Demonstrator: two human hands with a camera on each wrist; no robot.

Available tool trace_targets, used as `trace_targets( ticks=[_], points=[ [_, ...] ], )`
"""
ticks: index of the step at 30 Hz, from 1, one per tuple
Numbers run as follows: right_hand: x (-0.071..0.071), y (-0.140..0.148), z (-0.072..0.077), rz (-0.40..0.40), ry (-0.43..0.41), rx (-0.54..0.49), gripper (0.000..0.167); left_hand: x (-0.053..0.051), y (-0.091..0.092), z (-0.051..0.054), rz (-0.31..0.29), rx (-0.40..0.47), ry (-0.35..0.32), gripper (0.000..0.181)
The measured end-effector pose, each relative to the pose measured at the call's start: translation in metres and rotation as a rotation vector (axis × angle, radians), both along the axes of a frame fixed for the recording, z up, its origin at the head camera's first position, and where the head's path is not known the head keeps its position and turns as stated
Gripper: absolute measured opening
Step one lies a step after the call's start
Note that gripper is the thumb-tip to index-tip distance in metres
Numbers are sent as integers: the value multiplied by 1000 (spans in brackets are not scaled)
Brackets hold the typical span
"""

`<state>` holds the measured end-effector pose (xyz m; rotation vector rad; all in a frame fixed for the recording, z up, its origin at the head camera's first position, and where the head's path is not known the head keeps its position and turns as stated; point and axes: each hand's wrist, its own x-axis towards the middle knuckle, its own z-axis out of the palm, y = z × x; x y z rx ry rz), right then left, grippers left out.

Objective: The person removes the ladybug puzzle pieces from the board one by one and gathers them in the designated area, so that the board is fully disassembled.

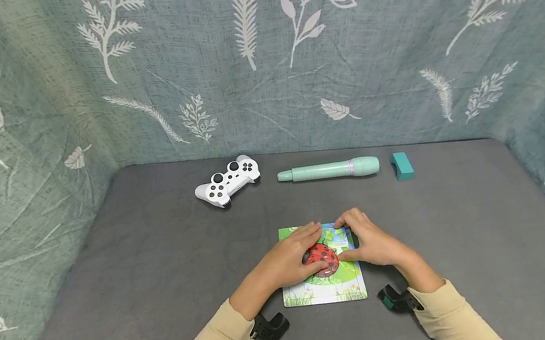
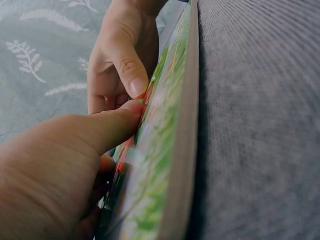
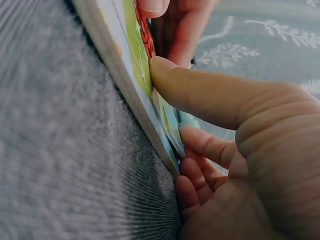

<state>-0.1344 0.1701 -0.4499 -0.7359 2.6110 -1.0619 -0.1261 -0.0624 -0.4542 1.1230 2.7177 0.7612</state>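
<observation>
A square picture board [image 1: 325,296] with a red ladybug [image 1: 329,255] lies flat on the grey table. My left hand [image 1: 286,257] rests over its left half, fingers extended and the thumb on the ladybug. At the upper right of the board, my right hand [image 1: 376,245] pinches a picture piece between thumb and fingers. The right wrist view shows this piece [image 3: 167,119] tilted slightly up from the board, the right thumb on its face and fingertips at its far edge. In the left wrist view the thumb tips of the left hand [image 2: 60,155] and right hand [image 2: 122,55] nearly meet.
Behind the board lie a white game controller [image 1: 229,182], a pale green microphone-shaped object [image 1: 326,171] and a teal block [image 1: 403,166] with a notch. A patterned green cloth [image 1: 245,122] hangs along the table's back and sides.
</observation>
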Motion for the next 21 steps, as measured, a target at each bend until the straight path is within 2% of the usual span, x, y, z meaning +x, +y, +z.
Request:
trace_targets(
  ticks=[9, 12, 21],
  points=[
    [1, 4, -5, -33, -1, -52, 43, 2, 0, 0, -36, -15, 43, 66],
    [2, 6, -4, -24, 0, -58, 41, 3, 0, -1, -44, -9, 33, 66],
    [4, 5, -2, -48, 71, -43, 40, 2, -2, 1, -47, 10, 34, 67]
  ],
)
